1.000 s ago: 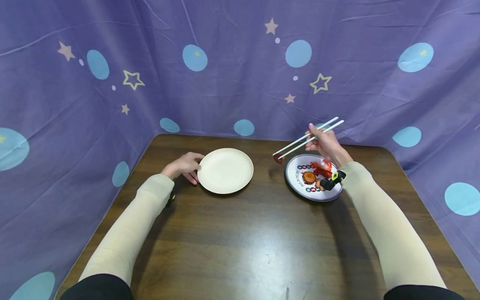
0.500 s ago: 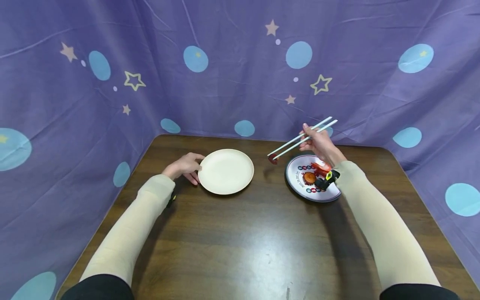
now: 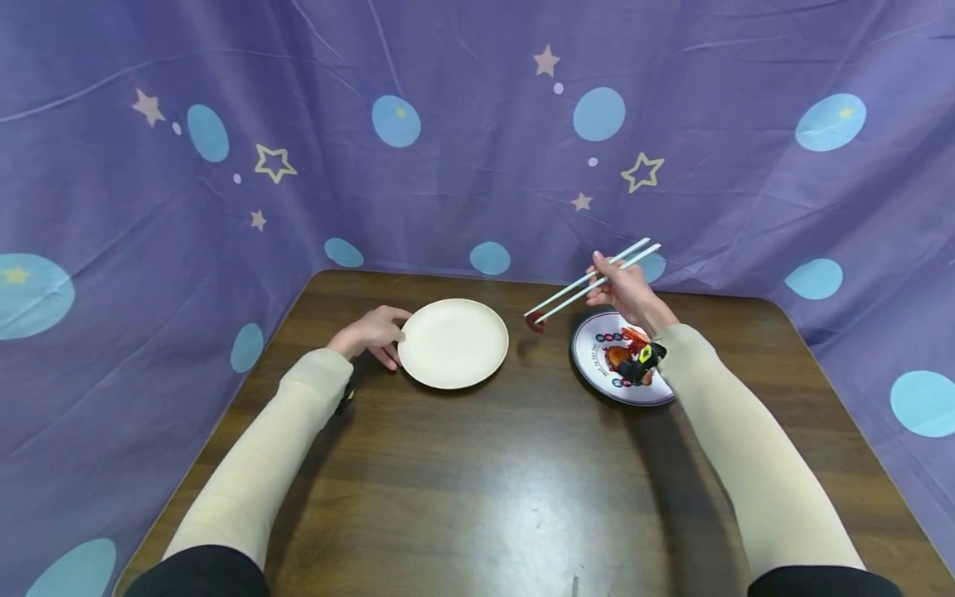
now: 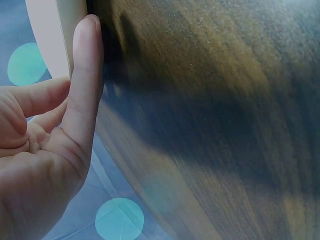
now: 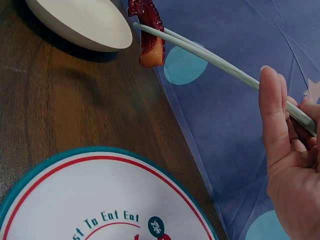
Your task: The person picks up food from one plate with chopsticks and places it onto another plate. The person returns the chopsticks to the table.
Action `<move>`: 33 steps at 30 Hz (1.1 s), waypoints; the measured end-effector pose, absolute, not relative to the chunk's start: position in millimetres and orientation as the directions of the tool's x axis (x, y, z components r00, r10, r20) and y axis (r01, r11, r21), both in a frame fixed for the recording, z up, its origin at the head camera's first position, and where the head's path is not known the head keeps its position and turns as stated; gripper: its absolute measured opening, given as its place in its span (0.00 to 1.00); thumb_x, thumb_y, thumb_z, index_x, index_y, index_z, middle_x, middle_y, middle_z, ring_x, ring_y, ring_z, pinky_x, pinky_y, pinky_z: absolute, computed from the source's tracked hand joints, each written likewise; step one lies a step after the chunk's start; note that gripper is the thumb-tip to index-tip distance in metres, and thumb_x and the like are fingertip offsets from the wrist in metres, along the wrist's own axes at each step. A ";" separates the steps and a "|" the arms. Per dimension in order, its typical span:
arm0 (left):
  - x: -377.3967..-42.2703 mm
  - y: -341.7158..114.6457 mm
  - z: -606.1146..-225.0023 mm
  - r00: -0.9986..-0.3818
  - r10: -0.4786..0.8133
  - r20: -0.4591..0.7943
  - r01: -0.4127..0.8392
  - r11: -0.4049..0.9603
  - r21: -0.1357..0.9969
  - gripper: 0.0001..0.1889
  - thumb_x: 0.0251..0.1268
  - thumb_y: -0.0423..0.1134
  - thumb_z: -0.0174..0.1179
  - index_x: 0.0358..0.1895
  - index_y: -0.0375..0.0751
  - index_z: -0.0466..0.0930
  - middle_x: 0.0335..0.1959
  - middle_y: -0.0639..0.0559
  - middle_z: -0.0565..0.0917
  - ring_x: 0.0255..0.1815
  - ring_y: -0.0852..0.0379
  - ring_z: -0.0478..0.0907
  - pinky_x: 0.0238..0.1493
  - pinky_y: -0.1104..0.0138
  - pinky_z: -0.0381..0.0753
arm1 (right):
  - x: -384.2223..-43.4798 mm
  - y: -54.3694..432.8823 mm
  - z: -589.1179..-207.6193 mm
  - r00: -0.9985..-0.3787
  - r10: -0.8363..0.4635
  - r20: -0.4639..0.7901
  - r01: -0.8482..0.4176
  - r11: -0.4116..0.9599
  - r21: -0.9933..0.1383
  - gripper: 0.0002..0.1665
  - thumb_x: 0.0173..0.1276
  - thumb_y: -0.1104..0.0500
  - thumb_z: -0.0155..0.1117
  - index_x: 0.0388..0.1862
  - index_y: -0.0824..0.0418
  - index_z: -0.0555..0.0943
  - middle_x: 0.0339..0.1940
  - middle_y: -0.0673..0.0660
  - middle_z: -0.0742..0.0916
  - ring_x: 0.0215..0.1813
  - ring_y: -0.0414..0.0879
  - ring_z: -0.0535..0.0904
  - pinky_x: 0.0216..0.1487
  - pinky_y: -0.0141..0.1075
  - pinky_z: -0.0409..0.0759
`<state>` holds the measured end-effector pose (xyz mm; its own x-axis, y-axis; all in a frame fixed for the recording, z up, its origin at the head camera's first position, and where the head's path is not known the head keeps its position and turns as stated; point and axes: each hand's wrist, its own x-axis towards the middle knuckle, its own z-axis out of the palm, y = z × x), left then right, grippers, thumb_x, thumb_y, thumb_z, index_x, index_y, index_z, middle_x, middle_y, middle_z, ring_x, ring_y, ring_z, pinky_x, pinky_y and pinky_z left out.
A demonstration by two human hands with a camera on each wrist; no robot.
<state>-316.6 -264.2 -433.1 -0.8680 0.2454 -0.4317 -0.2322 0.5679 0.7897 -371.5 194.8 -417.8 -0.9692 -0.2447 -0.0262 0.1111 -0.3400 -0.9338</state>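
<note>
My left hand (image 3: 375,333) pinches the left rim of a plain cream plate (image 3: 453,344) on the table; in the left wrist view one finger extends along the plate's underside and the thumb meets its edge. My right hand (image 3: 625,292) holds a pair of pale green chopsticks (image 5: 215,60). Between their tips is a dark red, curved piece of food (image 5: 151,42) with an orange end, resembling an octopus tentacle. It hangs over the table between the two plates, to the right of the cream one.
Below my right wrist stands a printed white plate (image 3: 589,352) with a dark rim, bearing an orange round piece (image 3: 616,356) and red food pieces (image 3: 637,336), partly hidden by the wrist camera. The wooden table (image 3: 448,464) meets a purple patterned cloth (image 3: 477,166) behind.
My right hand has moved left with the chopsticks and the food piece, closer to the cream plate. The left hand keeps its place at the rim.
</note>
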 end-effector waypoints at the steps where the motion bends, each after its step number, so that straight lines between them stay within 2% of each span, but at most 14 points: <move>1: -316.4 -264.0 -432.9 -0.868 0.245 -0.431 -0.232 0.569 0.789 0.32 0.75 0.22 0.46 0.81 0.30 0.57 0.41 0.27 0.83 0.24 0.45 0.87 0.30 0.54 0.95 | -371.3 194.3 -418.0 -0.968 -0.250 -0.027 0.113 -0.337 -0.935 0.22 0.86 0.55 0.54 0.39 0.71 0.81 0.23 0.59 0.83 0.18 0.45 0.83 0.22 0.37 0.90; 9: -316.3 -263.0 -431.2 -0.871 0.236 -0.430 -0.230 0.578 0.783 0.32 0.75 0.22 0.46 0.81 0.30 0.58 0.41 0.27 0.83 0.24 0.45 0.87 0.30 0.54 0.95 | -373.4 184.1 -415.9 -0.969 -0.246 -0.033 0.118 -0.340 -0.933 0.20 0.85 0.55 0.56 0.38 0.70 0.81 0.23 0.59 0.83 0.18 0.45 0.83 0.23 0.37 0.91; 22: -315.4 -262.0 -432.3 -0.871 0.236 -0.430 -0.225 0.587 0.778 0.32 0.76 0.23 0.46 0.82 0.30 0.56 0.44 0.26 0.83 0.25 0.43 0.88 0.30 0.54 0.95 | -375.1 165.6 -417.5 -0.972 -0.233 -0.031 0.111 -0.338 -0.934 0.21 0.86 0.55 0.55 0.41 0.73 0.79 0.22 0.58 0.82 0.18 0.46 0.84 0.23 0.37 0.91; 33: -316.7 -263.1 -432.3 -0.870 0.238 -0.432 -0.227 0.584 0.779 0.31 0.76 0.22 0.46 0.81 0.30 0.59 0.41 0.28 0.83 0.25 0.44 0.87 0.31 0.54 0.95 | -374.7 150.6 -417.2 -0.975 -0.224 -0.013 0.086 -0.322 -0.943 0.21 0.86 0.54 0.56 0.40 0.72 0.80 0.23 0.59 0.83 0.18 0.45 0.84 0.24 0.38 0.91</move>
<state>-316.7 -263.1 -432.3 -0.8701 0.2380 -0.4316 -0.2267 0.5844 0.7792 -374.7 150.6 -417.2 -0.9746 -0.2237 -0.0127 0.0862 -0.3218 -0.9429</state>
